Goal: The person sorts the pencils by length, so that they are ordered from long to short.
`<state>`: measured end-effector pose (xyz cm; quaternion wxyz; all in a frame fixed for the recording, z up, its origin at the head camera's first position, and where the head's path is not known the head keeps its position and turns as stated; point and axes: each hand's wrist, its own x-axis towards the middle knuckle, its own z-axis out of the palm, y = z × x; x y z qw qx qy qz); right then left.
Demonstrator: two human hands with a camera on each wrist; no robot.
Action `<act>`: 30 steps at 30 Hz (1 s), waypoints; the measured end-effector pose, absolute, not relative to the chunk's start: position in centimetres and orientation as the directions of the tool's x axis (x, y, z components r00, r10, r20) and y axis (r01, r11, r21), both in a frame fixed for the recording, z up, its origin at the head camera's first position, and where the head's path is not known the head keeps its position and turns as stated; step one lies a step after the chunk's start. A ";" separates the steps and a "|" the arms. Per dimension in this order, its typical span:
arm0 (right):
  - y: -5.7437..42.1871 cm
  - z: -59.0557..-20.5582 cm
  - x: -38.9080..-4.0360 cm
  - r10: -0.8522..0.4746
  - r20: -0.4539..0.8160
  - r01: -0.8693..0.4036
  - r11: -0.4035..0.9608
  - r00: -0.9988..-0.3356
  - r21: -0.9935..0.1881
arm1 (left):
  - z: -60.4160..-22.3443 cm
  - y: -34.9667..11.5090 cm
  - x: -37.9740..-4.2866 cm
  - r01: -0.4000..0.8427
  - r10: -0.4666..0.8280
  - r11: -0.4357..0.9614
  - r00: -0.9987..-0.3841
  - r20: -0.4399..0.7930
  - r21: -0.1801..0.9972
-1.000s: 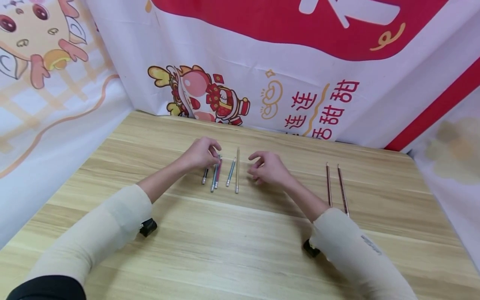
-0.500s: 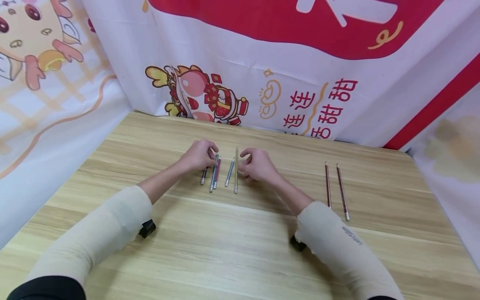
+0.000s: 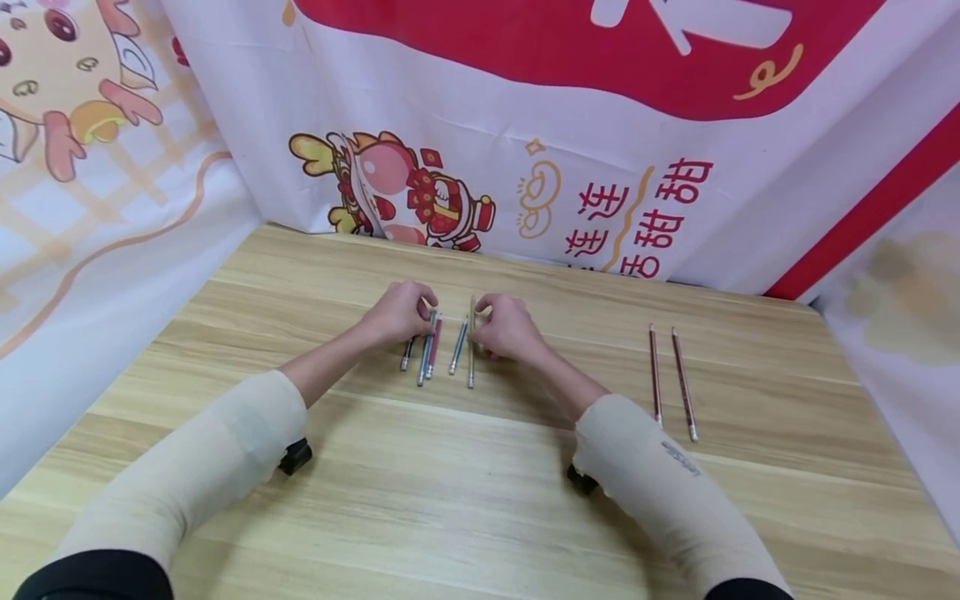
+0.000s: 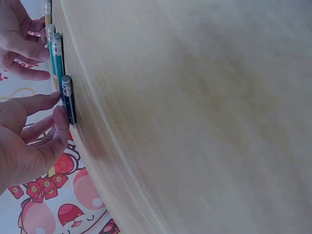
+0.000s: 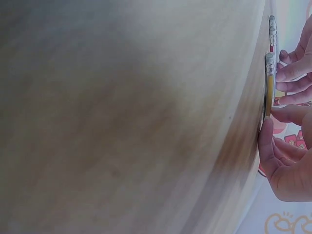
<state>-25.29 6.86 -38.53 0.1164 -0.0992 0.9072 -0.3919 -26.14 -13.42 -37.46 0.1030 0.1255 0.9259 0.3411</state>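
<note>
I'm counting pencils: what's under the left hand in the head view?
A dark pencil, its eraser end showing; the left hand covers the rest. Whether anything else lies there cannot be seen.

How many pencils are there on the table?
7. Left to right: black pencil partly covered by the left hand; teal pencil; pink pencil; blue pencil; yellow pencil at the right hand; farther right, brown pencil and second brown pencil. The hands may hide more.

the pencils (image 5: 269,92) wear metal bands (image 5: 270,68), the wood-grained table (image 3: 465,483) looks smooth.
</note>
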 end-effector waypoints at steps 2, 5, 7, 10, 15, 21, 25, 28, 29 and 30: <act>6.7 -38.5 -25.4 -0.262 -0.143 -0.078 0.682 -0.954 -0.727 | -37.5 -13.3 -26.2 0.160 0.300 0.740 -0.948 -0.108 0.654; 6.6 -38.4 -25.4 -0.247 -0.154 -0.065 0.696 -0.957 -0.716 | -37.4 -13.2 -26.3 0.154 0.295 0.747 -0.948 -0.115 0.647; 6.5 -38.3 -25.4 -0.234 -0.159 -0.055 0.706 -0.959 -0.706 | -37.4 -13.2 -26.3 0.144 0.289 0.749 -0.949 -0.124 0.647; 6.3 -38.2 -25.5 -0.216 -0.169 -0.044 0.730 -0.962 -0.682 | -37.3 -13.1 -26.3 0.126 0.279 0.747 -0.951 -0.136 0.653; 5.9 -38.1 -25.6 -0.205 -0.184 -0.047 0.780 -0.961 -0.624 | -37.3 -13.1 -26.4 0.123 0.275 0.748 -0.952 -0.136 0.652; 5.7 -38.0 -25.6 -0.199 -0.177 -0.058 0.805 -0.964 -0.591 | -37.4 -12.9 -26.5 0.116 0.264 0.756 -0.955 -0.138 0.644; 5.8 -37.8 -25.7 -0.198 -0.193 -0.051 0.812 -0.961 -0.581 | -37.4 -12.8 -26.6 0.102 0.259 0.756 -0.954 -0.152 0.647; 5.8 -37.7 -25.7 -0.201 -0.204 -0.048 0.816 -0.958 -0.576 | -37.4 -12.8 -26.7 0.101 0.260 0.757 -0.953 -0.157 0.645; 5.9 -37.7 -25.8 -0.201 -0.208 -0.046 0.815 -0.957 -0.577 | -37.4 -12.8 -26.7 0.101 0.261 0.758 -0.952 -0.158 0.645; 5.9 -37.7 -25.8 -0.201 -0.208 -0.046 0.816 -0.957 -0.577 | -37.5 -12.8 -26.7 0.101 0.262 0.758 -0.952 -0.158 0.644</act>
